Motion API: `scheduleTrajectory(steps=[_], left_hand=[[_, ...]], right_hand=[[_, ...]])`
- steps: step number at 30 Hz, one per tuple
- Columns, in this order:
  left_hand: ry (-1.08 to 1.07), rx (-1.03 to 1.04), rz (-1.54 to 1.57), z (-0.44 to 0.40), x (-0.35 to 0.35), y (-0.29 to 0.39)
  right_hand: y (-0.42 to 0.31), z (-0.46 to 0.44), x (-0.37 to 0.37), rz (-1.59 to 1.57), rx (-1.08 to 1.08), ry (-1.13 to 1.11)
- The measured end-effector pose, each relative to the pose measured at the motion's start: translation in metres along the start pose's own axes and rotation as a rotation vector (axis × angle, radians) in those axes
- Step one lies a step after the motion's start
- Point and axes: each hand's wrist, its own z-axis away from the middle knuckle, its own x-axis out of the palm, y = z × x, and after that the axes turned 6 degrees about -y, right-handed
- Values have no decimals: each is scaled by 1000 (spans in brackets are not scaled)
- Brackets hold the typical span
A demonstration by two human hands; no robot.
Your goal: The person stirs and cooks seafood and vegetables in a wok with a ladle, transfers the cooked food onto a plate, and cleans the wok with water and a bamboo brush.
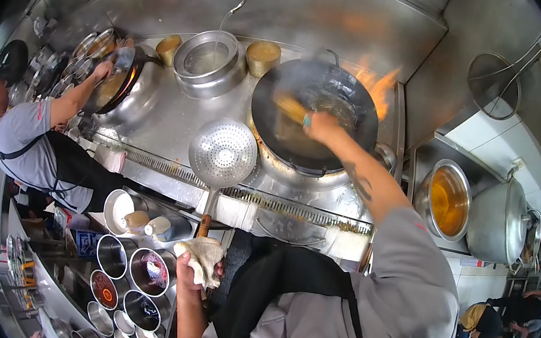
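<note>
My right hand is closed around a bamboo wok brush, held inside a large black wok on the burner. The brush is blurred by motion, and cloudy liquid lies in the wok's bottom. Flames rise behind the wok's right rim. My left hand grips a folded cream cloth low in front of me. A perforated skimmer rests over the stove's front edge, its wooden handle reaching down to the cloth. Whether my fingers also hold that handle is hidden.
A metal pot under a tap stands left of the wok, beside a strainer cup. Several seasoning containers sit at lower left. A bowl of orange liquid is at right. A co-worker handles another wok at left.
</note>
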Motion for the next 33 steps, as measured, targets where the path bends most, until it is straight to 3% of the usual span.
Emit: scheduleTrajectory(steps=[2, 5, 7, 8, 11, 13, 16, 19, 21, 24, 27, 28, 31, 33], left_hand=[[5, -4, 48, 6, -6, -1], [13, 58, 31, 13, -11, -2], [41, 19, 41, 5, -9, -3], [53, 1, 45, -1, -6, -2], [22, -27, -87, -24, 19, 2], [24, -69, -46, -27, 9, -3], [-25, -65, -37, -26, -6, -5], [17, -36, -6, -21, -4, -6], [10, -37, -7, -22, -5, -7], [30, -36, -20, -22, -11, -10], [109, 19, -2, -6, -21, -11], [128, 18, 75, 0, -20, -10], [100, 80, 38, 8, -1, -1], [60, 69, -21, 2, 6, 0]], right_hand=[[14, 35, 10, 79, -202, -20], [51, 60, -41, 129, -123, -275], [54, 39, -67, 258, 19, -244], [67, 12, -47, 286, 36, -25], [68, -27, 4, 136, 117, 48], [35, 26, 0, 166, 37, 17], [81, 61, -20, 34, -118, -317], [161, 44, -69, 58, 87, -468], [148, 56, -79, 157, 291, -112], [119, 63, -51, 382, 239, -50], [142, 79, -69, 5, 54, -293], [158, 69, -73, 22, 8, -287], [156, 26, -85, 223, 160, -133], [130, -20, -64, 107, 141, 104]])
